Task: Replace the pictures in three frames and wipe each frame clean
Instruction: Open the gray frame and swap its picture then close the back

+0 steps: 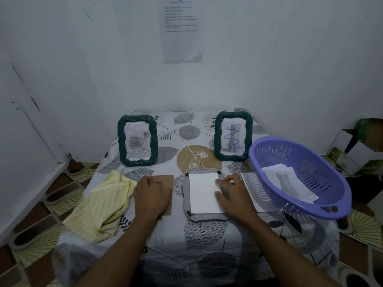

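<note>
A third frame [187,192] lies face down in the middle of the table, with a white sheet [204,193] in its back opening. My right hand [233,196] rests on the sheet's right edge, fingers curled at it. My left hand [152,196] lies flat on the brown backing board [166,182] left of that frame. Two green woven frames stand upright at the back: the left frame [137,140] shows a rose picture, the right frame [233,136] shows a cat picture scribbled in blue. A yellow cloth [103,206] lies crumpled at the left.
A purple plastic basket [300,177] at the right holds several printed pictures, a cat on top. A white sheet [251,183] lies partly under it. The table has a leaf-patterned cover [199,157]. Cardboard boxes [356,150] stand on the floor at the far right.
</note>
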Tool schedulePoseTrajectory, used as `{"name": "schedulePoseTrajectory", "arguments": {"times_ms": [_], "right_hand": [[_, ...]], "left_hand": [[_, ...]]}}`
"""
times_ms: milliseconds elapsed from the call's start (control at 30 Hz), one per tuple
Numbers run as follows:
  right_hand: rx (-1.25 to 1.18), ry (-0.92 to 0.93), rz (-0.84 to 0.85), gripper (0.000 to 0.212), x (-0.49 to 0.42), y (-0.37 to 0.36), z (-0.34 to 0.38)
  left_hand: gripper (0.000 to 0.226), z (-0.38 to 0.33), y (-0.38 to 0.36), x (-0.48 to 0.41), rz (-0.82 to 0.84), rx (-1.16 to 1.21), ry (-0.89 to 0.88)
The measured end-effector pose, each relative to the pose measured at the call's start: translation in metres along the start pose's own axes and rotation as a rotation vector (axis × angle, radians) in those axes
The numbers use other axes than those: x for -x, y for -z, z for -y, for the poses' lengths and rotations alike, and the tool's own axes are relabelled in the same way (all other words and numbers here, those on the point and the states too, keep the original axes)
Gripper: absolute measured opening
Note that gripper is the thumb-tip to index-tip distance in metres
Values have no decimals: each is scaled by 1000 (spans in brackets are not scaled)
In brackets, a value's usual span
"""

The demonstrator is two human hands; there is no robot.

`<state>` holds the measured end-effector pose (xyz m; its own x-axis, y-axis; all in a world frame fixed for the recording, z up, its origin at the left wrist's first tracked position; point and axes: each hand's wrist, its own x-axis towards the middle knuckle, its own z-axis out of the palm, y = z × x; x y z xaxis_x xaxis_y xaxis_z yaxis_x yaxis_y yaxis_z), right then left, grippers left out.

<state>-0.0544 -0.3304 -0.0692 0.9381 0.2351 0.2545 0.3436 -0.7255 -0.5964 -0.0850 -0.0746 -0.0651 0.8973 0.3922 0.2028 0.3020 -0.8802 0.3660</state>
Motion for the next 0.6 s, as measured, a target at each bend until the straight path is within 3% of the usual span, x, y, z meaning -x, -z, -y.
{"name": "schedulePoseTrajectory", "arguments": {"times_ms": [300,600], "right_hand": [[-85,2,7,33,-2,4,1],[-197,-123,-15,26,-14,13,4]], "left_hand": [[24,-2,9,-4,-29,296,75],[28,-24,43,-16,-106,313,34]]}}
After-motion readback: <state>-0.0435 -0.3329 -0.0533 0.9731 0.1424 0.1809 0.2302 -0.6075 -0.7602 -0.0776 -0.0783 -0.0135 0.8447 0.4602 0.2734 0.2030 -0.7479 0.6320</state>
